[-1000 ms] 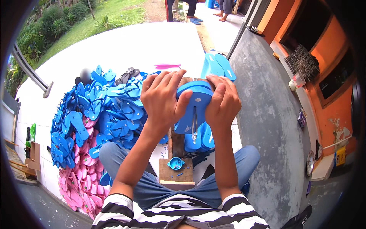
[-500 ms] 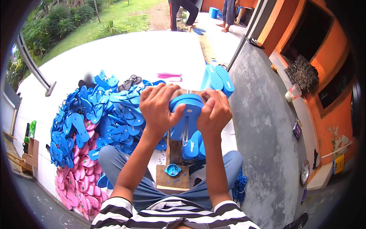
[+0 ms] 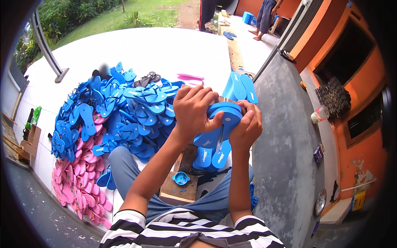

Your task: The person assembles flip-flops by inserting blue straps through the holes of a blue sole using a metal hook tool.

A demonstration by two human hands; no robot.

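Observation:
Both hands grip a pair of blue flip-flop soles (image 3: 229, 115) stacked together, held up over a wooden stand (image 3: 185, 191). My left hand (image 3: 193, 110) is closed on the left edge, its thumb on the near face. On the right edge, my right hand (image 3: 247, 124) is closed, its thumb also in front. A thin metal prong (image 3: 219, 142) runs down along the near face; I cannot tell whether it passes through the soles. More blue soles (image 3: 211, 158) lie just below, beside the stand. A small blue bowl (image 3: 180, 178) sits on the wood, with blue scraps near it.
Left of my knees lies a heap of blue flip-flops (image 3: 142, 111), with pink flip-flops (image 3: 82, 182) nearer. Loose blue soles (image 3: 240, 87) and pink soles (image 3: 190, 77) lie beyond my hands. A person (image 3: 264, 18) stands far off. To the right is a grey floor strip (image 3: 281, 144).
The view has shifted, and my hands with the soles now appear farther right in it. The soles lean more to one side. Both hands keep their grip.

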